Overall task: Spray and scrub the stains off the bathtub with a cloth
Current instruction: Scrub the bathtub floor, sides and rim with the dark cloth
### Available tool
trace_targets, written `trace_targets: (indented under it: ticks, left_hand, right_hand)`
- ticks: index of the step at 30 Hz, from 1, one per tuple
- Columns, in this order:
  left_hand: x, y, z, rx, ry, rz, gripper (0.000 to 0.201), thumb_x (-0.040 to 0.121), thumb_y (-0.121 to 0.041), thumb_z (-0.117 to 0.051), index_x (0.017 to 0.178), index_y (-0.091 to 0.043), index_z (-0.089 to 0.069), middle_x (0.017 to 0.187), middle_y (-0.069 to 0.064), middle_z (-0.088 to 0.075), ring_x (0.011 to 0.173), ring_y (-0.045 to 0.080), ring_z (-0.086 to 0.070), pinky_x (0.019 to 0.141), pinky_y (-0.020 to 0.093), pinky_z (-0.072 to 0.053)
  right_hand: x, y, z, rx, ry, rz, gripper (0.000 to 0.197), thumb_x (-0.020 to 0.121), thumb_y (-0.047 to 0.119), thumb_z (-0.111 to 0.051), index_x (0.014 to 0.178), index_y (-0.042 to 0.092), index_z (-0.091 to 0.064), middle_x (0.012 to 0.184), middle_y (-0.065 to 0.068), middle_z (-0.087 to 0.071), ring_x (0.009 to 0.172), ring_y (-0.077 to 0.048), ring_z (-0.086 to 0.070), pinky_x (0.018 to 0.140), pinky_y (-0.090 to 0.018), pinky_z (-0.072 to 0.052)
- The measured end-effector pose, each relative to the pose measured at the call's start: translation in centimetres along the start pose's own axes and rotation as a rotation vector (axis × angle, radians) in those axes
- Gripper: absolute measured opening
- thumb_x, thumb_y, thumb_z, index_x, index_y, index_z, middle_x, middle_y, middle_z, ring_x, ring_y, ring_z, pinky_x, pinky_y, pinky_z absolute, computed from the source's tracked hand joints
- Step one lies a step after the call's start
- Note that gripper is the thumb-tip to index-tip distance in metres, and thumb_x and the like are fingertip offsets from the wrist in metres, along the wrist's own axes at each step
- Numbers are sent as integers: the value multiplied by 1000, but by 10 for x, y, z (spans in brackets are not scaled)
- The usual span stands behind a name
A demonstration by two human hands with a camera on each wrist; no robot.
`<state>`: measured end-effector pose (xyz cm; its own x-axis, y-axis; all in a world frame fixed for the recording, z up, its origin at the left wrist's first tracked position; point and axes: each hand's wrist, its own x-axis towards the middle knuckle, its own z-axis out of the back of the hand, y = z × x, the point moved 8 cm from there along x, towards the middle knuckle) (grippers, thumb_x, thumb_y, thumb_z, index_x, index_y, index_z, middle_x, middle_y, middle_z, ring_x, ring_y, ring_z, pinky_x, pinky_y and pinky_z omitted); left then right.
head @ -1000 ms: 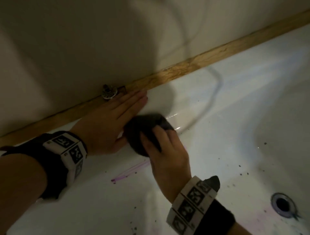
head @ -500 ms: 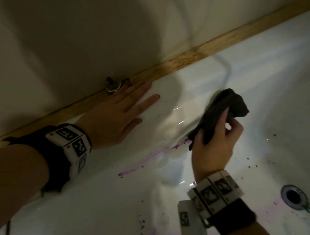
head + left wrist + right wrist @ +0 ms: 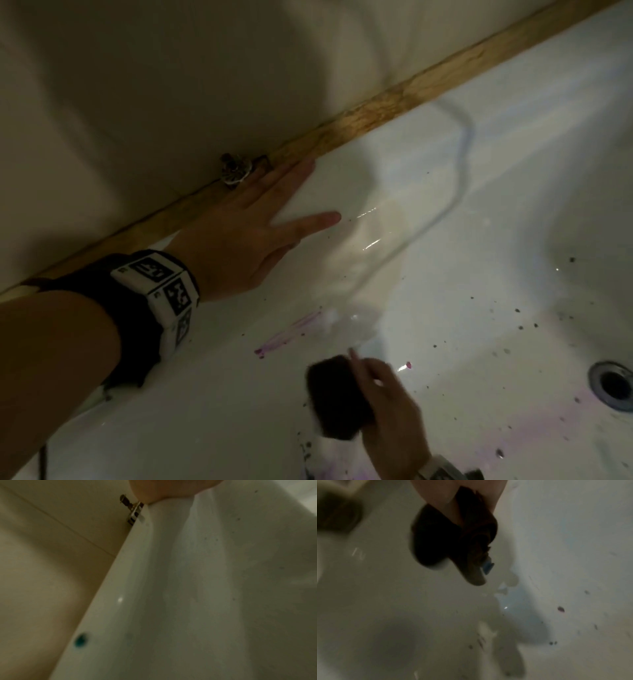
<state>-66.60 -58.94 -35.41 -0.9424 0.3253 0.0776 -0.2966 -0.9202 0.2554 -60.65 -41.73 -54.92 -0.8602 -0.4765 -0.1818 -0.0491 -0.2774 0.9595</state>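
Observation:
The white bathtub [image 3: 479, 212] fills the head view, its wall wet and streaked. A purple stain [image 3: 287, 332] runs along the wall below my left hand [image 3: 260, 233], which lies flat with straight fingers on the tub's upper wall. My right hand [image 3: 387, 411] holds a bunched dark cloth [image 3: 337, 397] low in the tub, below the stain. The cloth [image 3: 471, 545] hangs from my fingers in the right wrist view, blurred by motion. Dark specks [image 3: 520, 325] dot the tub floor. No spray bottle is in view.
A wooden strip [image 3: 394, 102] runs along the tub's far rim under a beige wall. A small metal fitting [image 3: 236, 169] sits on that strip by my left fingertips. The drain [image 3: 613, 385] lies at the lower right, with a faint purple smear [image 3: 534, 431] beside it.
My right hand swung the cloth from beside my left hand out to the right, then down towards me, low in the tub. The left hand stayed flat on the wall.

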Motion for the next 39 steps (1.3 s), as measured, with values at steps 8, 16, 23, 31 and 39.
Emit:
trace_targets:
  ticks: [8, 16, 23, 31, 39]
  left_hand:
    - [0, 3, -4, -12, 37, 8, 48, 95, -23, -36, 142, -29, -38, 150, 24, -25, 139, 36, -25, 113, 49, -25]
    - [-2, 4, -7, -36, 22, -2, 48, 95, -23, -38, 143, -30, -32, 151, 23, -22, 141, 35, -19, 110, 52, -29]
    - [-1, 3, -8, -25, 44, -3, 48, 95, -27, -32, 143, -29, -32, 151, 24, -22, 139, 38, -19, 111, 52, -24]
    - [-1, 1, -2, 24, 84, 1, 48, 96, -25, -34, 144, -28, -34, 151, 23, -23, 140, 37, -23, 112, 51, -26]
    - [-1, 4, -7, -23, 87, 5, 48, 96, -26, -33, 144, -30, -30, 151, 24, -20, 140, 38, -19, 112, 51, -23]
  right_hand:
    - [34, 61, 95, 27, -750, -35, 69, 76, 4, -62, 140, 15, -38, 110, -8, -39, 98, -15, -46, 87, -5, -37]
    - [44, 112, 31, -117, -814, 253, 53, 78, 1, -48, 129, 13, -43, 123, -6, -42, 110, -14, -48, 93, -24, -45]
    - [27, 115, -27, -497, -389, 658, 50, 62, 8, -67, 104, 23, -45, 105, -4, -43, 92, -24, -46, 64, -31, -56]
    - [21, 65, -48, -695, 160, 836, 33, 67, 8, -42, 97, 23, -45, 97, 1, -42, 79, -20, -59, 50, -25, -52]
    - [28, 96, -9, -350, -220, 569, 55, 55, -4, -72, 96, 23, -46, 99, 3, -41, 87, -11, -44, 66, -12, -47]
